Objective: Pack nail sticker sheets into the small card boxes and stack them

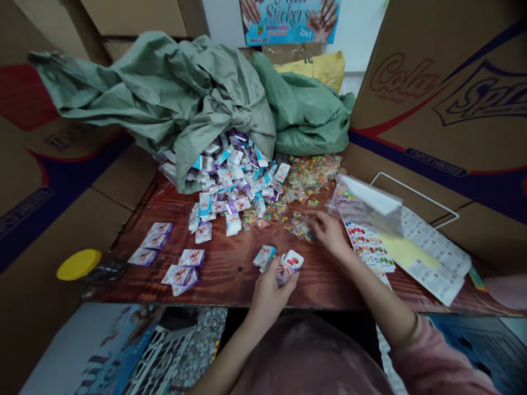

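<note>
My left hand (272,288) is closed around a small purple printed box (284,272), near the front edge of the table. A white sticker card with red oval shapes (293,260) stands out at the top of that box. Right behind the hand lies a blue small box (264,255). My right hand (329,233) reaches over the table with its fingers apart, at the edge of some clear candy packets (299,226) with colourful pieces inside. Whether the fingertips touch a packet I cannot tell.
A green sack (222,88) spills many small boxes (234,175) onto the wooden table (230,274). More candy packets (313,173) lie beside them. Purple boxes (181,274) sit at left near a yellow lid (79,264). Sticker sheets (366,241) lie right. Large cartons (444,109) flank the table.
</note>
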`<state>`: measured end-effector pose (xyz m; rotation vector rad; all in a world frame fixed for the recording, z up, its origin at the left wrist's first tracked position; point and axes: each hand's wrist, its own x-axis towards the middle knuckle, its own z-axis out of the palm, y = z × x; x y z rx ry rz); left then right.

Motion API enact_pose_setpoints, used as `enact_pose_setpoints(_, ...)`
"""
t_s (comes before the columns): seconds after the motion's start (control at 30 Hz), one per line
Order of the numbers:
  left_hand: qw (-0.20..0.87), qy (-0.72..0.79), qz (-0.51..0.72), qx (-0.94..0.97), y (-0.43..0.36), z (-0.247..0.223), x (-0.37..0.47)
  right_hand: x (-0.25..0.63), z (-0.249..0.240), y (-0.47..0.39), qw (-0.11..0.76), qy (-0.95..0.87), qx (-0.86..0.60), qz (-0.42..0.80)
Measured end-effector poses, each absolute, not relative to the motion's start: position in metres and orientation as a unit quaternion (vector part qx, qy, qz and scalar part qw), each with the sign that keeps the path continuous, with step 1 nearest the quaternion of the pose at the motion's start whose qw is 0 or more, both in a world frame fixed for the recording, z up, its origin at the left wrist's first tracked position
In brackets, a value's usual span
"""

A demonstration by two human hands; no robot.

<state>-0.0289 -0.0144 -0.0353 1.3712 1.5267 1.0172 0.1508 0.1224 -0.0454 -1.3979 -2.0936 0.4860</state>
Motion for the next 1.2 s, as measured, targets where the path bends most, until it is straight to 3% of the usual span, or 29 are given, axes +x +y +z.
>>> enact_pose_setpoints(0.23, 0.435, 0.592, 0.434, 0.521, -0.007, -0.043, -0.034, 0.165, -0.070, 0.178, 0.208, -0.822, -0.519, 0.109)
enact_pose_setpoints(0.6, 0.368, 0.623, 0.396, 0.565, 0.000, -0.039, -0.026, 0.186, -0.065, 0.135, 0.240, -0.787, -0.563, 0.070)
enact_pose_setpoints(0.67, 0.354, 0.627, 0.390, 0.574, 0.001, -0.038, -0.023, 0.187, -0.061, 0.124, 0.283, -0.772, -0.562, 0.090)
enact_pose_setpoints(0.73, 0.346, 0.636, 0.373, 0.580, 0.002, -0.037, -0.020, 0.184, -0.051, 0.111, 0.384, -0.728, -0.552, 0.132)
enact_pose_setpoints(0.8, 0.347, 0.640, 0.353, 0.587, 0.004, -0.036, -0.017, 0.174, -0.038, 0.093, 0.496, -0.668, -0.516, 0.204)
enact_pose_setpoints(0.87, 0.353, 0.637, 0.340, 0.594, 0.005, -0.034, -0.014, 0.161, -0.027, 0.074, 0.539, -0.640, -0.459, 0.299)
enact_pose_setpoints(0.97, 0.362, 0.623, 0.332, 0.609, 0.005, -0.029, -0.011, 0.142, -0.021, 0.049, 0.506, -0.678, -0.402, 0.351)
enact_pose_setpoints(1.2, 0.444, 0.561, 0.388, 0.581, 0.002, -0.032, -0.011, 0.142, -0.031, 0.036, 0.431, -0.795, -0.389, 0.176)
